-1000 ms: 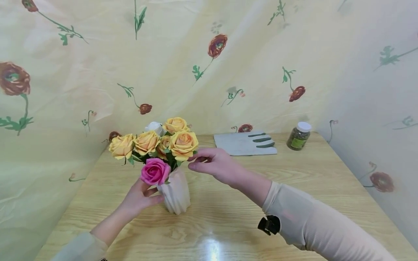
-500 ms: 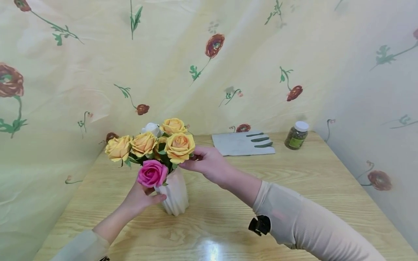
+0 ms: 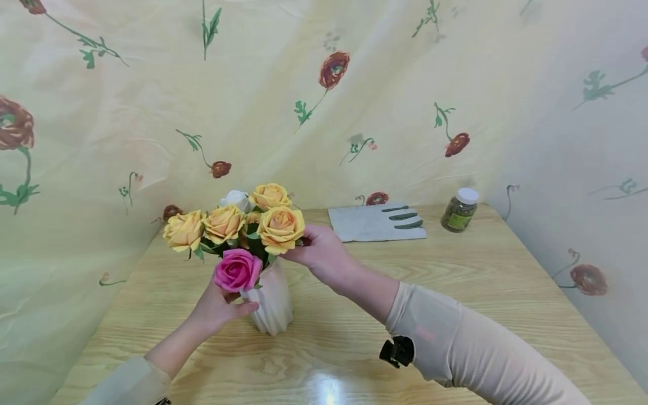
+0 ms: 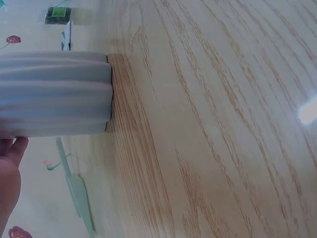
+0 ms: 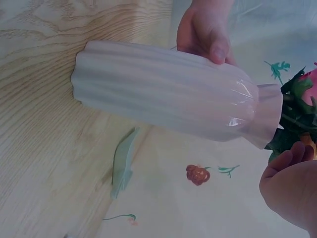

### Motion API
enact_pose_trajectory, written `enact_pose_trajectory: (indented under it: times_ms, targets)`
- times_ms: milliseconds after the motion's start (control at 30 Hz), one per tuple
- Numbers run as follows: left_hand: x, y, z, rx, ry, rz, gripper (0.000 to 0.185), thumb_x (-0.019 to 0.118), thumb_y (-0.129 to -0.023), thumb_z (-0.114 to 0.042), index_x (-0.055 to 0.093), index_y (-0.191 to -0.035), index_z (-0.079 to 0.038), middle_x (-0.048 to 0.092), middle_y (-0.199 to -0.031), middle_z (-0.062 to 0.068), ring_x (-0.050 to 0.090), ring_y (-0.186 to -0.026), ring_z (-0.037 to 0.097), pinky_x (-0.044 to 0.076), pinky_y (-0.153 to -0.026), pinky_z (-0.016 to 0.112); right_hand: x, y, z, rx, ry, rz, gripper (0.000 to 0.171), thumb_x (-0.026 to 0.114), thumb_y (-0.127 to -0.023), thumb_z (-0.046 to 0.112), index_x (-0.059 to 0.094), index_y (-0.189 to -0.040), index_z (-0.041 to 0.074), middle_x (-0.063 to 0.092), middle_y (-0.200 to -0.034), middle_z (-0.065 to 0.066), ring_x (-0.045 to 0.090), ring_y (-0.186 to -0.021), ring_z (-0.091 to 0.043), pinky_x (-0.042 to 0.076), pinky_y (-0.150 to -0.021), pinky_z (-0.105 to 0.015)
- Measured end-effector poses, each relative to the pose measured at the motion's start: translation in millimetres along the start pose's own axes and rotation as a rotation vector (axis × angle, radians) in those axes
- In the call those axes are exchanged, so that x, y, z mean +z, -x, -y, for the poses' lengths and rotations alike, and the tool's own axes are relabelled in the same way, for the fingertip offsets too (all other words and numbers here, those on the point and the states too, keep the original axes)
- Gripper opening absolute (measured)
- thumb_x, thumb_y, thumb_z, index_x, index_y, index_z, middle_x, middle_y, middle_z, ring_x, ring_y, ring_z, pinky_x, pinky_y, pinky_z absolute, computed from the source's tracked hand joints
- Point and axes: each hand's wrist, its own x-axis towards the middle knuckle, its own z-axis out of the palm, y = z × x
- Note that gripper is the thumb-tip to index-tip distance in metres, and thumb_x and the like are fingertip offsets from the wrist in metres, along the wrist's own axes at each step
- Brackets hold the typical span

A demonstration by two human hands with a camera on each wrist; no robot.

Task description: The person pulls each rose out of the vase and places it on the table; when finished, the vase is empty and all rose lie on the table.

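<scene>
A ribbed white vase (image 3: 273,304) stands upright on the wooden table, filled with artificial roses. My left hand (image 3: 217,306) holds its left side near the top, with the thumb toward the front; the right wrist view shows this left hand (image 5: 205,34) against the vase wall. A pink rose (image 3: 238,270) hangs over that hand. On the other side, my right hand (image 3: 324,256) pinches the front right yellow rose (image 3: 280,229) just below its bloom, fingertips partly hidden by petals. In the right wrist view its fingers (image 5: 297,153) curl among the green leaves (image 5: 285,139) above the vase's mouth.
More yellow roses (image 3: 184,230) and a white rose (image 3: 235,199) fill the bouquet. At the table's back lie a flat pale grey piece with dark green finger-like strips (image 3: 374,222) and a white-lidded jar (image 3: 459,211). Flower-patterned sheeting (image 3: 283,112) surrounds the table (image 3: 364,315).
My right hand has moved left from beside the yellow rose and closed its fingers under the bloom. My left hand keeps its hold on the vase. The view has shifted slightly.
</scene>
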Motion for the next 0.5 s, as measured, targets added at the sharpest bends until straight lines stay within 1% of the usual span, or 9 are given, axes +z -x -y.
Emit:
enact_pose_trajectory:
  times_ms: [133,200,267,367,433,500]
  targets:
    - [0.1,-0.3,-0.6,0.003,-0.031,-0.011,0.080,0.075,-0.065,-0.010,0.024,-0.127,-0.008,0.038,-0.121,0.013,0.045,-0.105,0.028,0.042,-0.085,0.040,-1.2,0.9,2.3,0.007,0.004,-0.020,0.034,0.063,-0.077,0.001,0.059,-0.110,0.005,0.058,-0.107,-0.006,0.053,-0.099,-0.016,0.045,-0.080,-0.030]
    - [0.4,-0.7,-1.0,-0.003,-0.045,-0.019,0.080,0.076,-0.065,-0.011,0.025,-0.126,-0.008,0.038,-0.121,0.013,0.045,-0.106,0.028,0.042,-0.085,0.040,-2.3,1.1,3.3,0.013,0.017,-0.040,0.033,0.063,-0.077,0.002,0.059,-0.109,0.006,0.060,-0.103,-0.005,0.055,-0.093,-0.016,0.047,-0.077,-0.030]
    - [0.7,-0.8,-1.4,-0.012,-0.053,-0.025,0.082,0.077,-0.064,-0.012,0.024,-0.126,-0.008,0.039,-0.121,0.013,0.045,-0.106,0.028,0.042,-0.085,0.040,-3.6,0.8,4.2,0.006,0.029,-0.067,0.030,0.063,-0.076,0.002,0.061,-0.106,0.005,0.061,-0.096,-0.006,0.056,-0.083,-0.016,0.048,-0.071,-0.030]
    - [0.9,-0.5,-1.3,-0.024,-0.055,-0.028,0.085,0.077,-0.063,-0.013,0.022,-0.127,-0.008,0.039,-0.121,0.013,0.045,-0.107,0.029,0.042,-0.085,0.040,-5.8,0.4,6.1,-0.026,0.043,-0.088,0.027,0.063,-0.075,0.002,0.061,-0.102,0.003,0.061,-0.086,-0.008,0.054,-0.070,-0.018,0.047,-0.063,-0.031]
    - [0.7,0.0,-0.8,-0.029,-0.060,-0.029,0.086,0.078,-0.063,-0.014,0.020,-0.127,-0.009,0.040,-0.121,0.013,0.046,-0.107,0.029,0.042,-0.085,0.040,-7.4,0.0,7.9,-0.049,0.042,-0.093,0.027,0.062,-0.075,0.000,0.061,-0.102,0.001,0.060,-0.083,-0.009,0.053,-0.067,-0.020,0.047,-0.061,-0.031]
    - [0.5,0.2,-0.2,-0.030,-0.068,-0.030,0.086,0.078,-0.063,-0.015,0.020,-0.127,-0.009,0.040,-0.121,0.013,0.045,-0.107,0.029,0.042,-0.085,0.040,-9.0,-0.4,9.9,-0.067,0.027,-0.091,0.028,0.060,-0.075,-0.002,0.059,-0.103,0.000,0.060,-0.084,-0.009,0.054,-0.070,-0.023,0.047,-0.062,-0.032]
